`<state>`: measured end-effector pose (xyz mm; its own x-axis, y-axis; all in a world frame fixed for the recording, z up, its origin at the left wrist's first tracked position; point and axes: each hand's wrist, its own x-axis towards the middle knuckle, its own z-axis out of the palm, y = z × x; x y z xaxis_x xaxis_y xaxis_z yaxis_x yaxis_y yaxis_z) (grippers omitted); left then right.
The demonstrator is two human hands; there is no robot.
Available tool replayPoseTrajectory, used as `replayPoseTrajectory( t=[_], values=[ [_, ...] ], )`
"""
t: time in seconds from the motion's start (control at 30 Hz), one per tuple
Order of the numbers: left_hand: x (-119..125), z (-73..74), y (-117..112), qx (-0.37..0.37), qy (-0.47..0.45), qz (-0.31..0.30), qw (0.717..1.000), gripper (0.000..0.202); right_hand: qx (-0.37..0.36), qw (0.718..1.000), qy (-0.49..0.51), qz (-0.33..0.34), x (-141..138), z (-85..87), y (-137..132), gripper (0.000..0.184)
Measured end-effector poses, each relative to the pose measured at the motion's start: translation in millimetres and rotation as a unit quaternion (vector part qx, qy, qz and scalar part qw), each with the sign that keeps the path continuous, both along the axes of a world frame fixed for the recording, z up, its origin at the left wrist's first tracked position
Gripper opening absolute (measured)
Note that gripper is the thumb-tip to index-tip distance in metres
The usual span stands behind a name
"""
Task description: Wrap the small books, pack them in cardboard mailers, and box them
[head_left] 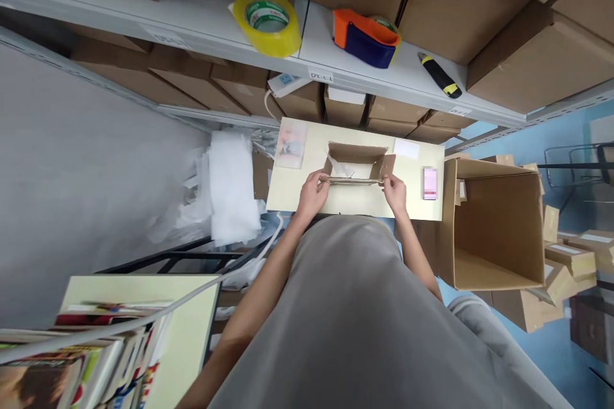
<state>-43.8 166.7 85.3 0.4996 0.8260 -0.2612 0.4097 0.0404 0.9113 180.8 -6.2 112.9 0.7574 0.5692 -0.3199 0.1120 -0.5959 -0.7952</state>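
A small cardboard box (359, 153) sits with its top open on the cream table (412, 204) in front of me. Inside it lies some white wrapping (344, 169). My left hand (314, 193) pinches the near left corner of the box, fingers closed on the cardboard. At the near right corner, my right hand (394, 194) grips the edge beside a raised flap. A phone (430, 183) with a pink screen rests to the right of my right hand. Behind it is a white paper slip (406, 148), and a printed sheet (291, 144) lies at the table's left end.
A shelf above carries yellow tape (267, 22), an orange and blue tape dispenser (367, 38) and a utility knife (440, 75). On the right stands a large open carton (499, 223). White foam wrap (231, 188) is at left. Books (110, 358) and a pale cable (192, 303) are lower left.
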Motion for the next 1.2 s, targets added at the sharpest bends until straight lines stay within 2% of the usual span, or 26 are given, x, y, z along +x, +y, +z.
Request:
replayPoseTrajectory(
  t=[0.1,0.23,0.37,0.5,0.67,0.83,1.03,1.2],
  values=[
    [-10.4,3.7,-8.3,0.001,0.003,-0.010,1.000,0.018,-0.037,0.995,-0.077,0.043,0.2,10.0,-8.7,0.051],
    [-21.4,6.4,-22.4,0.009,0.012,-0.027,1.000,0.021,-0.015,0.994,-0.088,0.062,-12.4,22.5,-24.8,0.037],
    [-24.4,4.5,-34.0,0.017,0.019,-0.034,0.999,0.025,0.016,0.996,-0.057,0.062,-24.2,28.2,-35.7,0.053],
    [-23.0,0.8,-37.8,0.018,0.020,-0.040,0.999,0.024,0.046,0.992,-0.039,0.107,-28.5,29.8,-39.6,0.065],
    [-16.6,-3.4,-34.8,0.036,0.034,-0.001,0.999,0.014,0.018,0.988,-0.057,0.142,-24.9,23.2,-34.1,0.069],
    [-5.8,-6.9,-23.4,0.041,0.111,0.048,0.992,0.020,0.027,0.988,-0.083,0.129,-9.4,10.2,-20.5,0.068],
    [5.2,-2.4,-5.4,0.066,0.108,0.022,0.992,0.014,0.030,0.992,-0.076,0.096,14.0,-1.5,-0.6,0.064],
    [4.4,3.0,-5.3,0.093,0.079,-0.019,0.992,0.017,0.038,0.990,-0.047,0.124,21.7,-3.1,-4.7,0.058]
  ],
)
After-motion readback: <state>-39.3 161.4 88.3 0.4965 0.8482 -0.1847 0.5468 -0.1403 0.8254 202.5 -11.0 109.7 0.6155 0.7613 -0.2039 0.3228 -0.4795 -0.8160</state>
